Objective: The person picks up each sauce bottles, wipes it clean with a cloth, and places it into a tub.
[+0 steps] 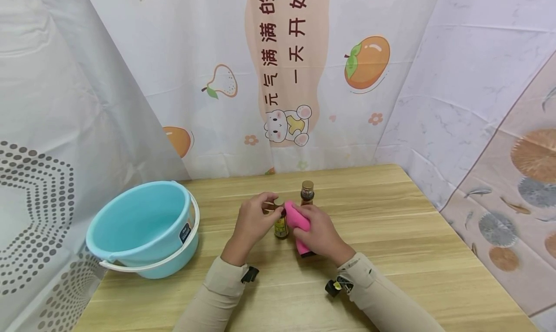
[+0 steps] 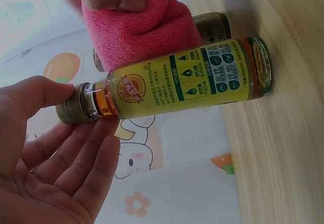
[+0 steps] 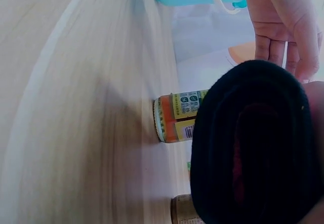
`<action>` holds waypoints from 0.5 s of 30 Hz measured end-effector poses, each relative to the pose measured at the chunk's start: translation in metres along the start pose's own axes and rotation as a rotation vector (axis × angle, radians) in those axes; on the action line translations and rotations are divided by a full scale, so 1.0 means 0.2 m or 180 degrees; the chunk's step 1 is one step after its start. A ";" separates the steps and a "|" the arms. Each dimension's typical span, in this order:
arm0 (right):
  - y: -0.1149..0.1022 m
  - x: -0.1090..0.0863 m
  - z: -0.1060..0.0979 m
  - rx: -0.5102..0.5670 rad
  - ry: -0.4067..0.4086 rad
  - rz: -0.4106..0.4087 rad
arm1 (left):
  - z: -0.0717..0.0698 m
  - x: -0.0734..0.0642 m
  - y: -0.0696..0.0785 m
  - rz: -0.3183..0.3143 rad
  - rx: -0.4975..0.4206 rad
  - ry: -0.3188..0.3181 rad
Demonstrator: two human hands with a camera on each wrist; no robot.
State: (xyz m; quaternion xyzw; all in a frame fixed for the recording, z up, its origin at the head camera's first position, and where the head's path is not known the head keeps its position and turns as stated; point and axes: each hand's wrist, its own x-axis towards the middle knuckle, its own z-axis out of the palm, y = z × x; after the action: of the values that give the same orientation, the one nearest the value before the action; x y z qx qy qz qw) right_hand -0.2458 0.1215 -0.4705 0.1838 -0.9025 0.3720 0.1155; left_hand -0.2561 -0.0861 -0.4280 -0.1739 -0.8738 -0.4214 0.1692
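A small glass bottle (image 2: 177, 80) with a yellow label and amber contents stands upright on the table in the head view. My left hand (image 1: 256, 216) pinches its gold cap (image 2: 71, 107) between thumb and fingers. The right hand (image 1: 319, 230) grips a folded pink cloth (image 1: 297, 218) right beside this bottle, and in the left wrist view the cloth lies against the label's side. The dark-edged lower end (image 3: 253, 133) of the cloth covers much of the bottle in the right wrist view. Behind the right hand is a second gold-capped bottle (image 1: 307, 192), its lower part hidden.
To the left, a light blue bucket (image 1: 143, 226) with a white handle stands on the wooden table (image 1: 391, 255). A printed curtain (image 1: 195, 42) hangs along the table's back edge. Black wrist straps (image 1: 249, 274) sit at the cuffs.
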 end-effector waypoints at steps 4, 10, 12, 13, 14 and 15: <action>0.00 0.00 0.01 -0.0031 -0.0023 0.0021 | 0.00 0.00 0.00 -0.0019 -0.0021 -0.0012; 0.02 0.00 0.02 -0.0049 -0.0133 0.0096 | 0.00 0.00 0.00 -0.0038 -0.0061 -0.0030; 0.02 0.00 0.03 -0.0062 -0.0175 0.0122 | 0.00 0.00 0.00 -0.0043 -0.0058 -0.0035; 0.02 0.00 0.03 -0.0082 -0.0198 0.0133 | 0.00 0.00 0.00 -0.0042 -0.0056 -0.0037; 0.03 0.00 0.03 -0.0086 -0.0220 0.0145 | 0.00 0.00 0.00 -0.0041 -0.0056 -0.0039; 0.03 0.00 0.03 -0.0090 -0.0240 0.0154 | 0.00 0.00 0.00 -0.0037 -0.0057 -0.0041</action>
State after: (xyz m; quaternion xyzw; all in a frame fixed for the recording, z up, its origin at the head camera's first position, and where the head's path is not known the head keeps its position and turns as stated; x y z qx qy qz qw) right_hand -0.2487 0.1210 -0.4794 0.1742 -0.9156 0.3546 0.0750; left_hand -0.2564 -0.0861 -0.4280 -0.1729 -0.8721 -0.4290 0.1596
